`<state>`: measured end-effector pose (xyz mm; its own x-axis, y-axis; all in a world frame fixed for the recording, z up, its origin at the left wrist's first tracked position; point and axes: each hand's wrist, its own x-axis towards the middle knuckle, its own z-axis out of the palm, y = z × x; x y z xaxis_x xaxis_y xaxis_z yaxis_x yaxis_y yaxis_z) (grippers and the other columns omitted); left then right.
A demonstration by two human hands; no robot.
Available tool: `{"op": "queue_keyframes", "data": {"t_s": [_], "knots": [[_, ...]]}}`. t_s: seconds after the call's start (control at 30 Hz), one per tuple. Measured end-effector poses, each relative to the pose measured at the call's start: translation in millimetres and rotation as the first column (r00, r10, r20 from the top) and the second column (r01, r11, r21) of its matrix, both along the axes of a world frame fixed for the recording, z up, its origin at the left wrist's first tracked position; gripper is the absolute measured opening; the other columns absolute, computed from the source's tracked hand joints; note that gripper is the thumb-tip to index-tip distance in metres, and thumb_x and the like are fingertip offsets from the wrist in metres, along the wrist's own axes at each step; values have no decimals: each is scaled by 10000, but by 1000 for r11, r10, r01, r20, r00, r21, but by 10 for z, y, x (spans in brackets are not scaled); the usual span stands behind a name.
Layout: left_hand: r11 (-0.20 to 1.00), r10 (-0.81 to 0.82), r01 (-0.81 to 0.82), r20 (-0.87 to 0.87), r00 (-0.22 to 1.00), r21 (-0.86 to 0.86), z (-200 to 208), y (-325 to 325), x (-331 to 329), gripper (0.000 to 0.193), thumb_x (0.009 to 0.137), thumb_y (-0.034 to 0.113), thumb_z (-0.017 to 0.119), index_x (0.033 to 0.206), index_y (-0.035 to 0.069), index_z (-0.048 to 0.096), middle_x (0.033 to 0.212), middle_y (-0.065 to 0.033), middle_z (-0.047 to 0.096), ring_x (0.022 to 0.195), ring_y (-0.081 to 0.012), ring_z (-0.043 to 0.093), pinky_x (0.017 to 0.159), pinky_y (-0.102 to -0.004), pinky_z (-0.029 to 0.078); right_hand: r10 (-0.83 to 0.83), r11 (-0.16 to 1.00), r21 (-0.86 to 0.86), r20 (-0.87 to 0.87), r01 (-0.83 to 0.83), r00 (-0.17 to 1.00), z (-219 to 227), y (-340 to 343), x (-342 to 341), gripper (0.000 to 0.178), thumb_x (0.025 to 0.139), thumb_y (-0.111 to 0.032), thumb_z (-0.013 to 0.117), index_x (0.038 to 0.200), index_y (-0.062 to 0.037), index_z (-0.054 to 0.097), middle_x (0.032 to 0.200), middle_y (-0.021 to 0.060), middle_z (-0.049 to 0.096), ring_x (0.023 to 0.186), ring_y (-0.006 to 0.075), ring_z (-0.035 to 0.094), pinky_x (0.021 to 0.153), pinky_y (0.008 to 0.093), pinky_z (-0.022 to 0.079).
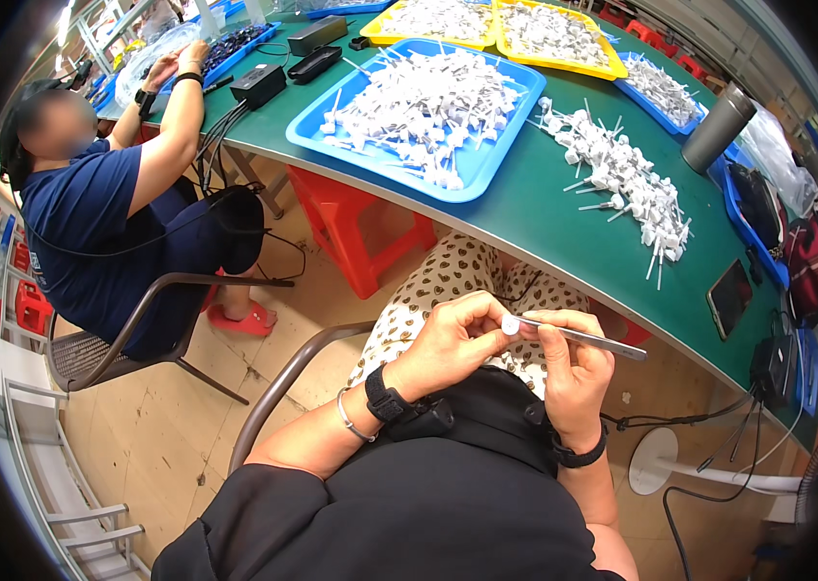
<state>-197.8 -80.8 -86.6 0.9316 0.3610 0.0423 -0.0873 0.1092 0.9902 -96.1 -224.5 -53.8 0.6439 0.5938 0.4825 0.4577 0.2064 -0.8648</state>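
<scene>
Over my lap, my left hand (462, 334) pinches a small white plastic piece with a round cap (511, 325) between thumb and fingers. Closed around a slim, flat metal hand tool (598, 341) is my right hand (574, 363); the tool's narrow tip meets the white piece, and its wide end sticks out to the right. Whether it is a knife or tweezers I cannot tell. Similar white pieces with thin stems lie in a loose pile (622, 174) on the green table (545, 228) and heaped in a blue tray (482, 179).
Two yellow trays (612, 70) and another blue tray (690, 128) hold more white pieces. A dark grey bottle (719, 128), a phone (729, 298) and cables are at the right. A co-worker (104, 208) sits at the left, hands above dark parts. A red stool (346, 228) stands under the table.
</scene>
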Motion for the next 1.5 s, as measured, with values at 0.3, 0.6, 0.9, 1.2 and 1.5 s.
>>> {"op": "queue_keyframes", "data": {"t_s": [0.3, 0.6, 0.9, 1.2, 1.5], "knots": [[999, -15, 15, -8, 1000, -51, 10, 3, -4, 84, 984, 88, 659, 1012, 15, 627, 960, -31, 710, 850, -47, 643, 700, -201, 522, 27, 1000, 1, -64, -27, 998, 3, -15, -4, 86, 965, -18, 650, 1034, 25, 679, 950, 77, 713, 704, 87, 599, 612, 228, 470], [999, 12, -12, 1, 1000, 44, -17, 4, -3, 81, 982, 83, 659, 1012, 16, 626, 943, -24, 706, 819, -38, 630, 681, -199, 514, -5, 1000, -18, 19, 6, 1000, -10, 4, -12, 75, 959, -21, 658, 1019, 17, 682, 931, 87, 711, 770, 146, 674, 678, 260, 535], [978, 58, -63, 31, 998, 201, 8, -20, -2, 111, 965, 113, 693, 943, 19, 640, 843, 8, 650, 738, -28, 577, 630, -204, 488, -11, 997, -79, 148, 23, 989, 45, 3, -2, 54, 936, -2, 671, 986, 17, 674, 909, 105, 704, 739, 188, 682, 649, 284, 538], [893, 57, -104, 119, 991, 437, 22, -17, 12, 101, 966, 104, 686, 946, 10, 653, 886, -16, 668, 766, -62, 623, 651, -226, 512, 26, 979, -202, 88, -7, 996, 120, -67, 24, 73, 929, -12, 684, 992, 25, 683, 915, 98, 697, 724, 174, 670, 631, 290, 522], [989, 3, 2, 35, 999, -147, 67, 20, -15, 96, 969, 100, 679, 1012, 22, 643, 924, -32, 705, 786, -80, 658, 709, -235, 550, -15, 1000, 5, -20, 15, 1000, 99, -50, -5, 111, 940, -2, 677, 1041, 46, 674, 1006, 105, 702, 830, 158, 683, 721, 258, 540]]}}
